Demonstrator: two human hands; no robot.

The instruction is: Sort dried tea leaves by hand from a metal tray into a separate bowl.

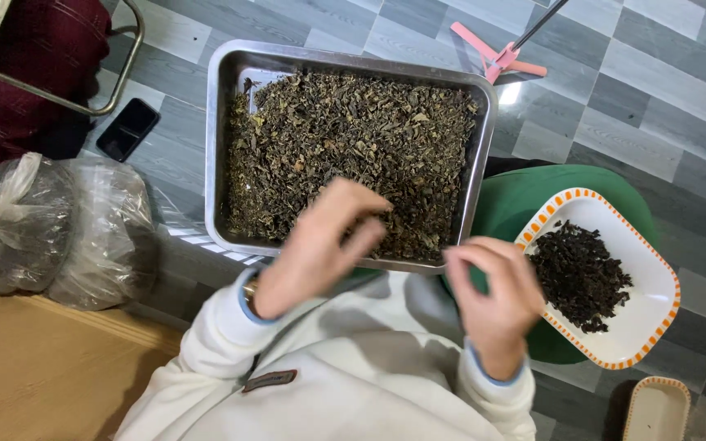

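A steel tray [221, 106] full of dried greenish-brown leaves [345, 139] rests in front of me. My left hand [320, 245] hovers over the tray's near edge, fingertips pinched together among the leaves; what it holds is too small to see. My right hand [496, 294] is raised just right of the tray, fingers curled and pinched, next to a white plate with an orange-checked rim [655, 269]. That plate carries a pile of darker leaves [578, 278] and sits on a green stool [516, 204].
A clear plastic bag of dark leaves [59, 229] lies at the left, above a wooden surface [34, 376]. A black phone [127, 128] lies on the grey tiled floor beside a metal chair leg [120, 82]. A pink stand foot [492, 55] is beyond the tray. Another small dish [655, 408] sits bottom right.
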